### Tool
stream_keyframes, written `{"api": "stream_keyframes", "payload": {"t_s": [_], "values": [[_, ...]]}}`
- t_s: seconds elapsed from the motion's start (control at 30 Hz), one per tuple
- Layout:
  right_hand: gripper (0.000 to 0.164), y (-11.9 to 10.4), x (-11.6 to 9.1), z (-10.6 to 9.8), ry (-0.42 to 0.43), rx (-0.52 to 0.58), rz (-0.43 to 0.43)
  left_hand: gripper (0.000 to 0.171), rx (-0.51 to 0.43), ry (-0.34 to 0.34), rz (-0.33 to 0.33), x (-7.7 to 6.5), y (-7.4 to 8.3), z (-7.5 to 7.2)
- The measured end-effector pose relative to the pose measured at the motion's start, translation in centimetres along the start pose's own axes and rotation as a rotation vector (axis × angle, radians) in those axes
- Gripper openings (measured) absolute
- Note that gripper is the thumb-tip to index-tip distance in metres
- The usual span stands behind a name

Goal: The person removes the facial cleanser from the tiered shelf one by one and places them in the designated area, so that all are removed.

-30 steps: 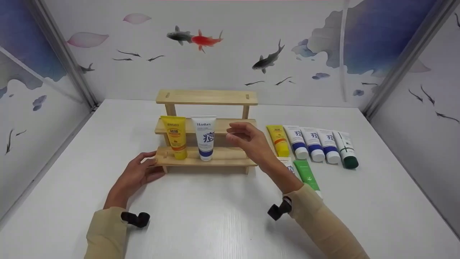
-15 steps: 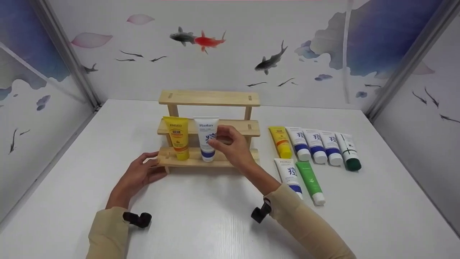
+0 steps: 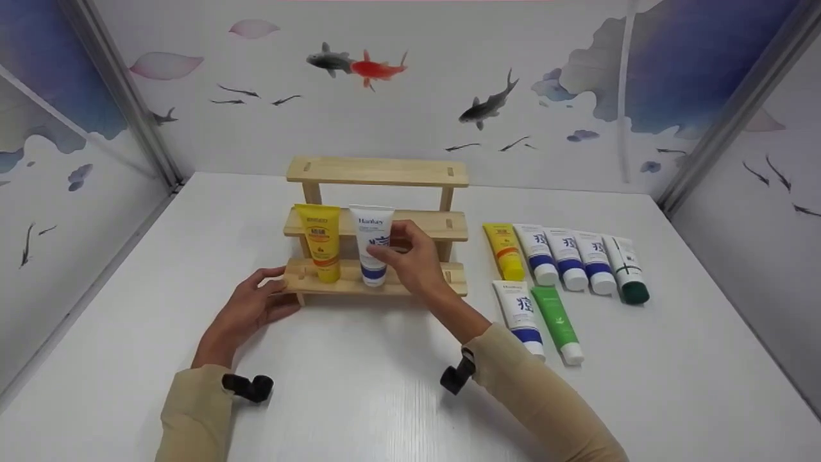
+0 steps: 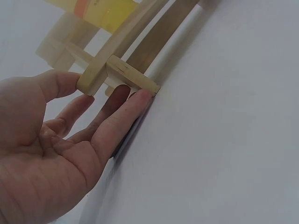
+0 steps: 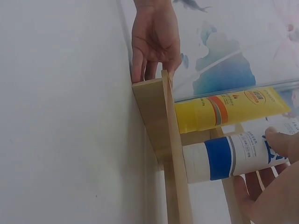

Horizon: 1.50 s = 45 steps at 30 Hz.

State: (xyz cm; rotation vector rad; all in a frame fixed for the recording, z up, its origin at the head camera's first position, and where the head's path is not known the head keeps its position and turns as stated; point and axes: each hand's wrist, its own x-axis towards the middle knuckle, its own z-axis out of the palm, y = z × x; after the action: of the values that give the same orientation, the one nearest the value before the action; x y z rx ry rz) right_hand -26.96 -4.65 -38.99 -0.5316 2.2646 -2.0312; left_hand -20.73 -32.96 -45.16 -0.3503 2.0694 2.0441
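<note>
My right hand (image 3: 417, 260) pinches a white squeeze tube (image 3: 372, 221) with a blue band, thumb on its front and fingers behind. The tube stands cap-down on the lowest step of a three-tier wooden display rack (image 3: 378, 170). To its left, a yellow squeeze tube (image 3: 322, 240) stands on the same step. My left hand (image 3: 247, 308) holds the rack's lower left end. In the left wrist view, its fingertips (image 4: 145, 94) lie at the rack's leg and the board end (image 4: 88, 83). Behind the tube, the right fingers show in the right wrist view (image 5: 254, 184).
Right of the rack, a row of tubes lies on the white table (image 3: 359, 398): a yellow one (image 3: 503, 250), several white-and-blue ones (image 3: 564, 256) and one with a dark green cap (image 3: 627, 269). Nearer lie another white-and-blue tube (image 3: 518, 314) and a green tube (image 3: 557, 324).
My right hand has come left from beside the rack's middle tier and taken hold of the white tube. The left hand has stayed at the rack's end. The view has shifted slightly.
</note>
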Motion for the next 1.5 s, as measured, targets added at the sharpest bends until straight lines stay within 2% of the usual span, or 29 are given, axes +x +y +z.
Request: {"api": "stream_keyframes", "payload": {"t_s": [0.37,0.73,1.0,1.27,1.5], "values": [[0.041,-0.6,-1.9,-2.0,0.015,0.018,-0.038,0.053,-0.016,-0.003,-0.006,0.1,0.0,0.1],[0.044,-0.3,-5.2,-5.6,0.066,-0.008,0.012,0.055,0.015,0.000,-0.002,-0.3,0.2,-0.3],[0.047,-1.1,-6.8,-9.7,0.149,-0.047,0.028,0.055,0.002,-0.001,-0.019,-0.1,0.2,-0.1],[0.057,-2.6,-8.4,-14.3,0.136,-0.129,0.029,0.055,0.010,-0.001,-0.025,-0.1,0.1,-0.3],[0.062,-3.3,-9.3,-18.7,0.200,-0.191,0.024,0.054,0.007,-0.006,-0.020,0.0,0.3,-0.2]]}}
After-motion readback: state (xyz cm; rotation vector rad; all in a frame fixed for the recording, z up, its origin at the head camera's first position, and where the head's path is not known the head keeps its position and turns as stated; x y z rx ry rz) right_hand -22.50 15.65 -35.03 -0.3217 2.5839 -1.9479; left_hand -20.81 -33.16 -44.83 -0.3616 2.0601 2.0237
